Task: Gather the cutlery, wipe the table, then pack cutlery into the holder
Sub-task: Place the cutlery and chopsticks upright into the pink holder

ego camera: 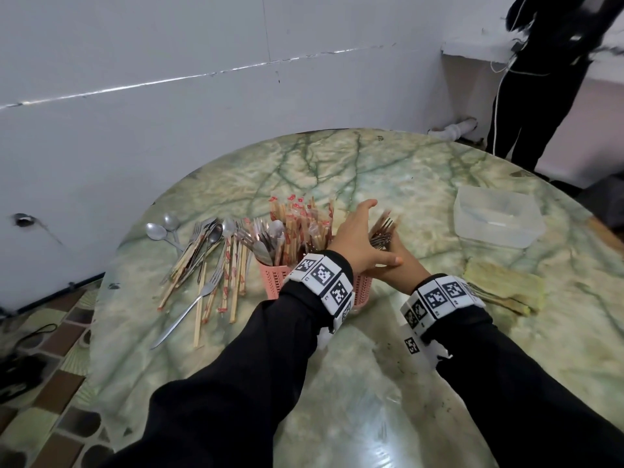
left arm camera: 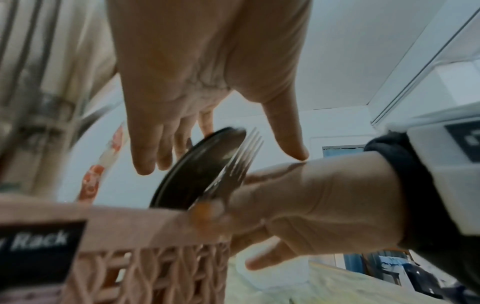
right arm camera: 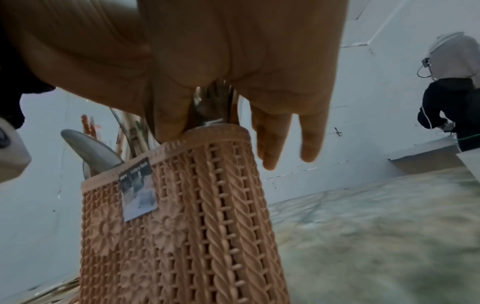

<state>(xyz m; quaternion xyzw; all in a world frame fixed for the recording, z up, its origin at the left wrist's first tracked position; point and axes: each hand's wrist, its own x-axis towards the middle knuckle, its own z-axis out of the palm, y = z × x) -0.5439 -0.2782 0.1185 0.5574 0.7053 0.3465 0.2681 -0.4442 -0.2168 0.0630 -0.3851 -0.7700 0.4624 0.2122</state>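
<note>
A pink woven cutlery holder stands mid-table, filled with wrapped chopsticks and spoons. My right hand grips a bunch of metal forks, tines up, at the holder's right end. In the right wrist view the forks sit between my fingers just above the holder's rim. My left hand reaches over the holder with straight fingers, flat beside the forks, its thumb touching my right hand. The left wrist view shows a fork and a spoon bowl in my right hand.
Loose forks, spoons and chopsticks lie in a pile left of the holder on the round green marble table. A clear plastic container sits at the right, a yellow cloth near it. A person in black stands beyond the table.
</note>
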